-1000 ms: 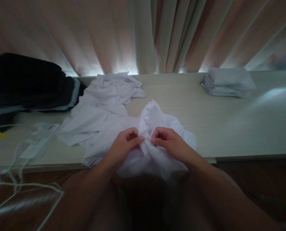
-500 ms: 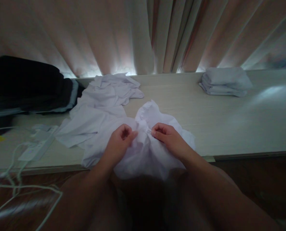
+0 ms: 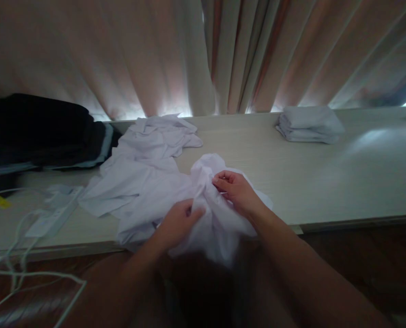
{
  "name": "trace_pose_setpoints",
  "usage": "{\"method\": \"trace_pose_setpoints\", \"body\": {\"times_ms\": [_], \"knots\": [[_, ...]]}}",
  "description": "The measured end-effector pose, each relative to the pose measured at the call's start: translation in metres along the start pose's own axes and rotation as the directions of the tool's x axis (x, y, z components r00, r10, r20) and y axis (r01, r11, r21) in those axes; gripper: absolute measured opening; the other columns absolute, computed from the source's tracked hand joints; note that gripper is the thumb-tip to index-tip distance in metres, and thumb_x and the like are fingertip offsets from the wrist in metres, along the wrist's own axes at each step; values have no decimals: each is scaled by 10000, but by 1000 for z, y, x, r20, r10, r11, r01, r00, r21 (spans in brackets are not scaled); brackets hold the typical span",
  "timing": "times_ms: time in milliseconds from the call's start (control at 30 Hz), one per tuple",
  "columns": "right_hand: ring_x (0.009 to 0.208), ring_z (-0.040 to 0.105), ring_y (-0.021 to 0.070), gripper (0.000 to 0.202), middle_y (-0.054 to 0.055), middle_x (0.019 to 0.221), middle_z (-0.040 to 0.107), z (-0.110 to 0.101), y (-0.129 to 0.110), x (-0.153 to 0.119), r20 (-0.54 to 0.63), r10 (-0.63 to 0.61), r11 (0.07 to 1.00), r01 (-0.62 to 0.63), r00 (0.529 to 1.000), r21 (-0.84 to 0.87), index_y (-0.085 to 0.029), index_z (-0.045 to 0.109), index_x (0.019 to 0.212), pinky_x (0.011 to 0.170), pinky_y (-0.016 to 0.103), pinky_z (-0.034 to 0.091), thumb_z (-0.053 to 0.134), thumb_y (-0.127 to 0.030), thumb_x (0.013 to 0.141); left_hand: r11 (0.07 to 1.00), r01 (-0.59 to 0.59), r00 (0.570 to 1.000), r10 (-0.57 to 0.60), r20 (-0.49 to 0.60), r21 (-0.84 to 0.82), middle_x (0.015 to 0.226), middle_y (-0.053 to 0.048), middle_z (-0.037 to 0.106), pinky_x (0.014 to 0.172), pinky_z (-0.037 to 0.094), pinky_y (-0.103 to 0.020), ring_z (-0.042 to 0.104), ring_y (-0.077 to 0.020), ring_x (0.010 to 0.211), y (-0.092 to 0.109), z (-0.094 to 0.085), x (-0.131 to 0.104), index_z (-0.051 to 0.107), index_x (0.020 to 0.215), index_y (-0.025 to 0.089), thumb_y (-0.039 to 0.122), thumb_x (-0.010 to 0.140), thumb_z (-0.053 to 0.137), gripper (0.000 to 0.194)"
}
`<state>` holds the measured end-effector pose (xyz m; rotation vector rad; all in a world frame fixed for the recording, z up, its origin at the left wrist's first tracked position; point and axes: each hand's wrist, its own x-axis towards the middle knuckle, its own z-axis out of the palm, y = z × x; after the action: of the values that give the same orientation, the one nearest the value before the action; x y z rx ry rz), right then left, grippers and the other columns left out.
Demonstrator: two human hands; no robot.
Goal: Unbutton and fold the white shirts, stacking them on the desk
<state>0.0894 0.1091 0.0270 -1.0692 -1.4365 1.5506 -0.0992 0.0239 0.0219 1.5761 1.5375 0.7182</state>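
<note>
A crumpled white shirt (image 3: 216,228) hangs over the front edge of the pale bench, bunched between my hands. My right hand (image 3: 235,189) pinches a fold of it near the top, thumb against fingertips. Lower and to the left, my left hand (image 3: 182,221) has its thumb and curled fingers closed on the cloth. The gathered fabric runs in creases down from the right fingertips. Whether buttons lie under my fingers cannot be made out. Beside my left hand, more loose white clothing (image 3: 141,168) spreads across the bench, touching the shirt.
A folded white stack (image 3: 308,124) sits on the bench (image 3: 342,182) at the back right. Dark folded clothes (image 3: 42,132) are piled at the left. In front of them lies a power strip (image 3: 54,218) with white cables (image 3: 35,274). Curtains (image 3: 155,54) hang behind.
My left hand has moved down along the shirt, while my right hand stays near the upper fold. The cloth between them has shifted. The view has tilted slightly.
</note>
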Motion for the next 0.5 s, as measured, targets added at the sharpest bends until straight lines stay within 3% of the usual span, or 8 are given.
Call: {"method": "trace_pose_setpoints", "body": {"times_ms": [133, 300, 400, 500], "knots": [[605, 477, 112, 369, -7, 718, 605, -26, -8, -8, 145, 69, 967, -31, 987, -252, -173, 705, 892, 556, 243, 361, 646, -536, 860, 966, 21, 998, -36, -51, -259, 946, -57, 775, 812, 518, -323, 681, -256, 910, 5, -14, 0, 757, 941, 163, 457, 870, 614, 335], [589, 462, 115, 322, -15, 681, 598, -73, -17, -25, 408, 284, 853, -34, 868, -520, -168, 727, 837, 531, 237, 329, 724, -489, 817, 894, 67, 983, -136, -125, -444, 784, -69, 760, 729, 547, -327, 696, -261, 824, 9, -20, -5, 750, 838, 164, 444, 840, 627, 306], [564, 436, 103, 260, -38, 632, 566, -93, -19, -34, 446, 332, 835, -38, 831, -549, -161, 680, 706, 524, 232, 313, 792, -392, 749, 877, 57, 972, -157, -172, -477, 735, -86, 750, 678, 549, -335, 698, -277, 790, 8, -21, -6, 749, 842, 161, 507, 824, 629, 367], [560, 456, 102, 272, -47, 615, 555, -99, -23, -43, 403, 316, 880, -107, 859, -463, -161, 639, 670, 532, 232, 323, 799, -368, 745, 859, 57, 968, -171, -181, -509, 710, -109, 741, 634, 547, -345, 700, -288, 764, 8, -22, -8, 748, 873, 149, 588, 819, 621, 461]]}}
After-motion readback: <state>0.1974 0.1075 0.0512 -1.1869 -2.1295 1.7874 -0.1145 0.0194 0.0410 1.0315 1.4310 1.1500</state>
